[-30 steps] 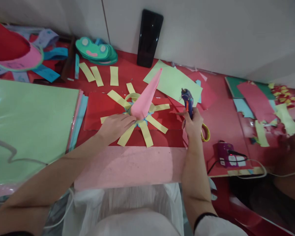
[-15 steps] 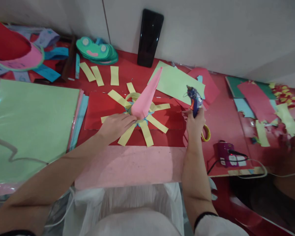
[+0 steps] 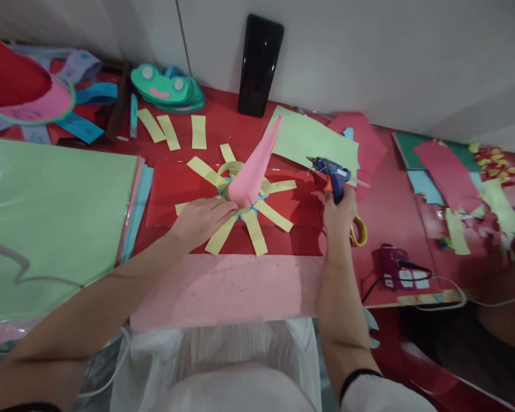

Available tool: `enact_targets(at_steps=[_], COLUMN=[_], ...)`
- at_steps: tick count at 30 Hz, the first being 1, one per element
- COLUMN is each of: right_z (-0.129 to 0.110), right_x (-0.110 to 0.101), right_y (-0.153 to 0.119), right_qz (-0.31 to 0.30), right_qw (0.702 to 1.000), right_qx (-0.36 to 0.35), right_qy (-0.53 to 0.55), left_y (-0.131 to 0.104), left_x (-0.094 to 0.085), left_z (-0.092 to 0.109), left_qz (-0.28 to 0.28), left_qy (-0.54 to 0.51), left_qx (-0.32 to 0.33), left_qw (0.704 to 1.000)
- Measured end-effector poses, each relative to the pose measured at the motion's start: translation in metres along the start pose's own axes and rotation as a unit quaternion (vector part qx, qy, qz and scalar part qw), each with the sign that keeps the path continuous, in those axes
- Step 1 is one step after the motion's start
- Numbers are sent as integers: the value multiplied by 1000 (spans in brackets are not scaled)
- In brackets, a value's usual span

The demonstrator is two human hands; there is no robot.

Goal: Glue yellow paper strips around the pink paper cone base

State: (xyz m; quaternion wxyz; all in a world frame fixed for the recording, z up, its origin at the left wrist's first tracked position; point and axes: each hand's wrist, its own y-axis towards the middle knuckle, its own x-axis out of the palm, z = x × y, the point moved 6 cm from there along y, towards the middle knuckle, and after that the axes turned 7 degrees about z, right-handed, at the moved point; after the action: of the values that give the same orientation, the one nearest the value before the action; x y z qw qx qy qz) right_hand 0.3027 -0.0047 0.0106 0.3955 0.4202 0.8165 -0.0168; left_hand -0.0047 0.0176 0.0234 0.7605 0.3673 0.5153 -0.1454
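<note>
A pink paper cone [image 3: 254, 169] stands tilted on a blue flower-shaped base, with yellow paper strips [image 3: 254, 233] spreading out around it like rays. The fingers of my left hand [image 3: 203, 220] are pressed together and hold the cone's lower left edge; their tips and the thumb are partly hidden. My right hand [image 3: 340, 212] is wrapped around the handle of a blue hot glue gun [image 3: 331, 171] with an orange trigger. The gun's nozzle points left, apart from the cone. Beneath the strips lies a red folder-like sheet [image 3: 171, 183].
Behind are loose yellow strips [image 3: 198, 133], green frog-face cutouts [image 3: 167, 88], a phone [image 3: 261, 66] against the wall and a green sheet [image 3: 313, 137]. Green paper packs [image 3: 60, 229] lie left. Yellow-handled scissors [image 3: 360, 232] and a purple power box [image 3: 395, 266] sit right, near another person's arm [image 3: 506, 297].
My right hand has turned the glue gun so that its nozzle swings from pointing away to pointing left. My left hand and the cone have stayed in place.
</note>
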Motion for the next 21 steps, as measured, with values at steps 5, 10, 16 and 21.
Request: enact_targets(at_steps=[5,10,16,21], right_z=[-7,-24,-36,-45], right_x=[6,6,8,14], right_y=[-9,-25,-44,-52], right_qz=[-77,-179,-264,-275], right_qw=[974,944,935,944], right_qx=[68,51,9,-62], right_qy=[202,272,237,172], left_y=[0,-2,-1,2], left_x=[-2,-3,-1,-3], left_z=[-2,-8,-11,-13], left_qz=[21,23,-9,-21], left_qy=[-23,-69,-128,-168], left_qx=[-37,-93,-141,-167], left_qw=[999,993,982,971])
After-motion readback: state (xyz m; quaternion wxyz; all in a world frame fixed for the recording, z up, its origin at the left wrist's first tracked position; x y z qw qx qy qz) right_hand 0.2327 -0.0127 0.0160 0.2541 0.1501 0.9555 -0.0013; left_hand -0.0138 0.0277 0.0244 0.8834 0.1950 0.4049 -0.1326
